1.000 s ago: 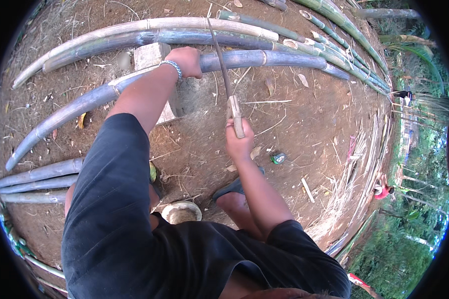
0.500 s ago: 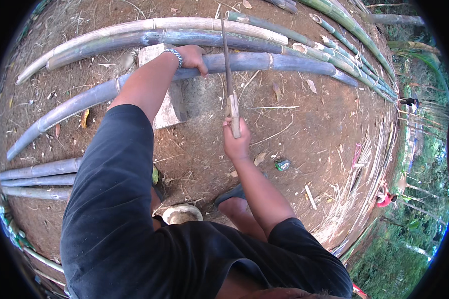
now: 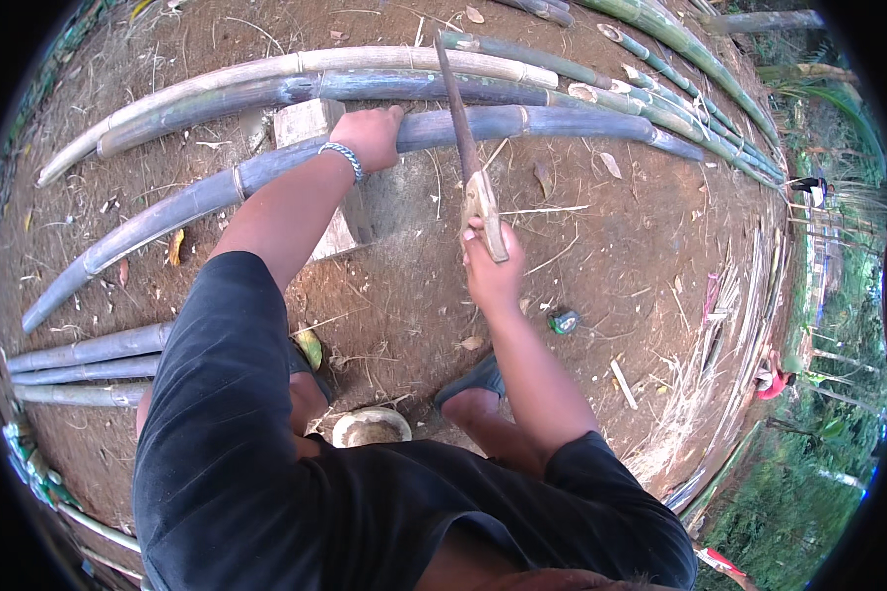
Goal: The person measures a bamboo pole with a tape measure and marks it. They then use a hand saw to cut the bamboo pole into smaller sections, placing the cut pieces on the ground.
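A long grey-blue bamboo pole (image 3: 572, 122) runs across in front of me, propped on a squared wooden block (image 3: 342, 234). My left hand (image 3: 367, 140), with a bracelet at the wrist, is wrapped over the pole above the block. In my right hand (image 3: 493, 274) is the wooden handle of a handsaw (image 3: 464, 143). Its rusty blade points away from me and crosses the pole a little to the right of my left hand. Whether the teeth have entered the bamboo cannot be made out.
Behind the pole lie a pale bamboo pole (image 3: 394, 59) and several green ones (image 3: 680, 64). Three short poles (image 3: 89, 369) rest at the left. A tape measure (image 3: 564, 321) lies by my right forearm, a round stump (image 3: 372, 426) between my feet. Split strips (image 3: 650, 443) and distant people are at the right.
My right hand and the saw have shifted slightly right, and the blade is more slanted. My left hand still grips the pole, a little lower in view.
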Demonstrator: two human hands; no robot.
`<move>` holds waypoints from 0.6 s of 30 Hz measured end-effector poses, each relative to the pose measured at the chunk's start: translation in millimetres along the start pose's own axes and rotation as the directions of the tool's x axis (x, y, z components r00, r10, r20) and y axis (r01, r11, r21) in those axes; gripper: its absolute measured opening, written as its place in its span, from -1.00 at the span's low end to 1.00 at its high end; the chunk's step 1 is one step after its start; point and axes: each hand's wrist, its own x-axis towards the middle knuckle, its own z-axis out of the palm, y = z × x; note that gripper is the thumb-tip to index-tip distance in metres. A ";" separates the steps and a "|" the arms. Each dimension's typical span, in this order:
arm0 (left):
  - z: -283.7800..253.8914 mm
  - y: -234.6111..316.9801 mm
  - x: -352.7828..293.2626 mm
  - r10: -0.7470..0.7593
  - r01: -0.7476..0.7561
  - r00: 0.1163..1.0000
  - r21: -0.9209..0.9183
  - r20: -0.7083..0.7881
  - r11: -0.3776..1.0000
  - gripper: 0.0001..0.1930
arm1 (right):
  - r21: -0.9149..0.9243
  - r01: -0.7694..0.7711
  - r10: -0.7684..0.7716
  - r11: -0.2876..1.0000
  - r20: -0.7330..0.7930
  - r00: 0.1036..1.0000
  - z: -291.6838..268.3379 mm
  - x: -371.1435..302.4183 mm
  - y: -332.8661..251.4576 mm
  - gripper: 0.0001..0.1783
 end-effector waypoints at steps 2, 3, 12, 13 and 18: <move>-12.5 -1.4 -2.7 0.035 -0.027 0.994 -0.079 0.108 0.997 -0.24 | -0.044 -0.010 0.009 0.999 -0.024 1.000 -6.0 -7.6 -8.8 -0.81; -17.4 0.0 -5.2 0.057 -0.038 0.985 -0.120 0.163 0.992 -0.21 | -0.067 -0.018 0.016 0.998 -0.038 0.999 -10.4 -12.1 -11.1 -0.80; -10.0 0.2 -0.8 0.107 -0.081 0.978 -0.146 0.179 0.986 -0.20 | -0.260 -0.035 0.030 0.965 -0.023 0.999 -32.1 -44.9 30.2 -0.76; -6.0 2.3 -2.8 0.092 -0.073 0.988 -0.142 0.128 0.987 -0.22 | -0.272 -0.025 0.019 0.962 -0.026 0.999 -33.8 -46.9 33.7 -0.76; 8.1 20.8 -27.4 -0.070 0.063 0.997 -0.134 -0.046 0.989 -0.24 | -0.332 -0.065 0.061 0.941 -0.022 0.998 -31.8 -57.1 29.8 -0.77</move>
